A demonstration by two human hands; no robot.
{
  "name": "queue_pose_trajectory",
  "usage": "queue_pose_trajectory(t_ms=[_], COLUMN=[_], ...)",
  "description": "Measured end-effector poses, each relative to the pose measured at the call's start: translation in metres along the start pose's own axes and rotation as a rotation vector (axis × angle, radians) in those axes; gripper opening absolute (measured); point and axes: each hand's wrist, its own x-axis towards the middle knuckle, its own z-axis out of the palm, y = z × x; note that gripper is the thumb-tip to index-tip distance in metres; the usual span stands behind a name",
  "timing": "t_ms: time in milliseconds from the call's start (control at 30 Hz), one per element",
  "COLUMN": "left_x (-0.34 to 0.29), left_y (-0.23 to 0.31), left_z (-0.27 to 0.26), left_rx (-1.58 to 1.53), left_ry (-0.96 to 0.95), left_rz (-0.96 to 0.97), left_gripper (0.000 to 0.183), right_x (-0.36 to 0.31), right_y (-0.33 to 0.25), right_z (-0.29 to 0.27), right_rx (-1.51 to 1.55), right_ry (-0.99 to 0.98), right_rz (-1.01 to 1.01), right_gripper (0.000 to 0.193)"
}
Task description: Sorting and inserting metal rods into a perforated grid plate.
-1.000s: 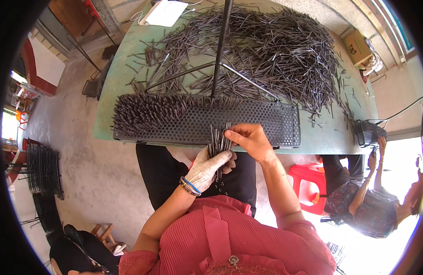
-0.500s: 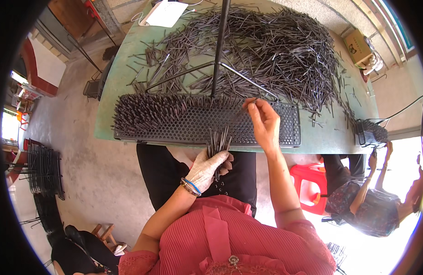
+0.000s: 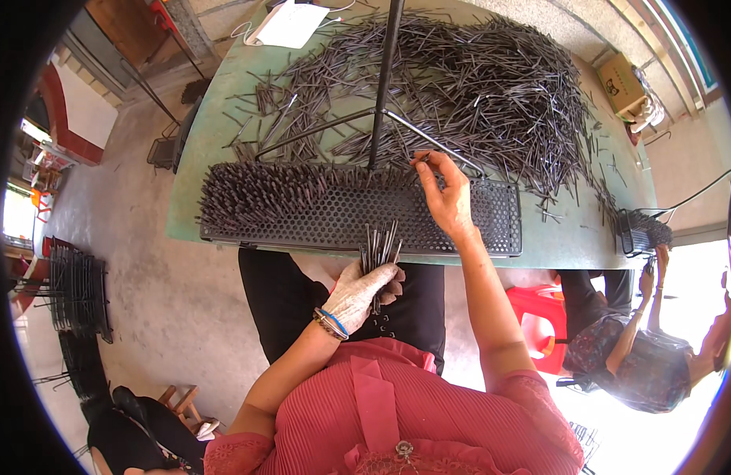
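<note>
A long black perforated plate (image 3: 449,218) lies along the table's near edge, fixed to a black rod handle with two slanting braces. Dark strips (image 3: 258,194) stand upright, densely packed, in the holes of its left part, and a thinner row continues along the far edge. My left hand (image 3: 356,297), in a white glove, is closed around a bunch of thin dark strips (image 3: 379,244) just in front of the plate. My right hand (image 3: 447,194), with brownish covers on its fingertips, pinches a short dark strip (image 3: 426,159) at the plate's far edge, beside the row's end.
A large heap of loose dark strips (image 3: 508,103) spreads over the green table (image 3: 195,178). A white box (image 3: 288,25) stands at the back left, a cardboard carton (image 3: 621,83) at the far right. Another person (image 3: 635,348) works at a similar plate (image 3: 644,231) on the right, near a red stool (image 3: 537,324).
My right hand has moved slightly left and away from me, to the plate's far edge. My left hand keeps its bunch in nearly the same place.
</note>
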Motion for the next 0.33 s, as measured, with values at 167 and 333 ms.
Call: queue_pose_trajectory(t_ms=[167, 333], left_x=[0.0007, 0.0012], left_y=[-0.0001, -0.0024], left_z=[-0.0002, -0.004], left_rx=[-0.021, -0.032], left_ry=[-0.008, -0.011], left_rz=[-0.017, -0.011], left_gripper=[0.022, 0.023], right_x=[-0.0018, -0.0095], right_y=[0.0057, 0.0069], right_z=[0.0023, 0.0096], right_rx=[-0.108, -0.307], right_ry=[0.016, 0.063], right_rz=[-0.056, -0.076], right_gripper=[0.015, 0.018])
